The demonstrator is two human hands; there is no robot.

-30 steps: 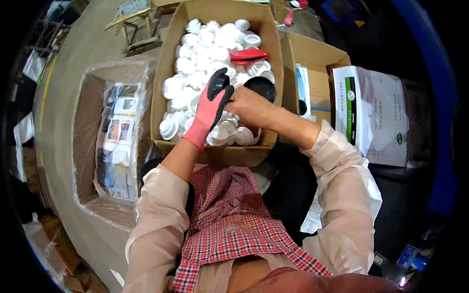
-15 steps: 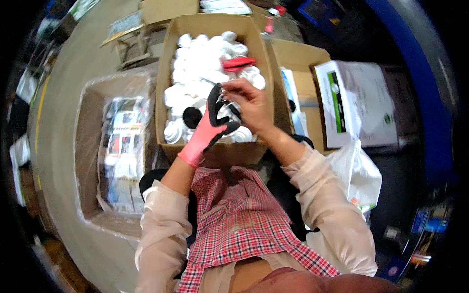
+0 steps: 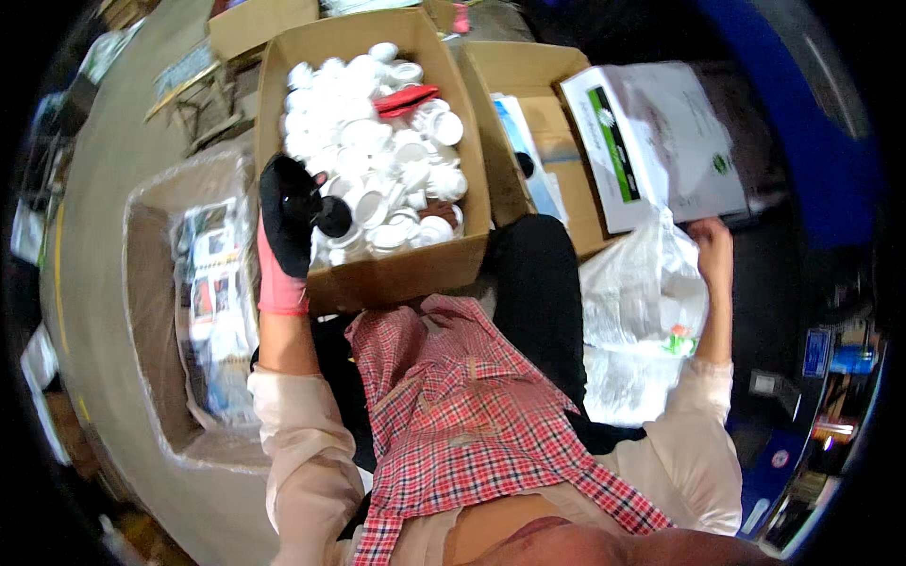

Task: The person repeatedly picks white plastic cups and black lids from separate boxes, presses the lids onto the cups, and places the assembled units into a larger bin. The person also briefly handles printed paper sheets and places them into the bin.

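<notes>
My left hand [image 3: 291, 203], in a pink glove with a black coating, is at the left side of a cardboard box [image 3: 406, 275] filled with white round plastic pieces [image 3: 363, 132]. Its fingers are curled around something dark and glossy that I cannot make out. Close by its thumb is a round black piece [image 3: 333, 217]. My bare right hand [image 3: 713, 247] is out to the right, against the upper right edge of a white plastic bag [image 3: 632, 283]. Its fingertips are blurred and partly hidden. A red item [image 3: 406, 100] lies on the white pieces.
Left of the box stands a plastic-lined carton [image 3: 151, 311] with printed sheets inside. To the right is an open carton [image 3: 538, 71] holding papers, beside a white box [image 3: 661, 141] with a green panel. My knee [image 3: 536, 259] is between the filled box and the bag.
My hands, together over the white pieces before, are now apart. The left has moved to the box's left side, the right down and right to the bag. The view has shifted rightward.
</notes>
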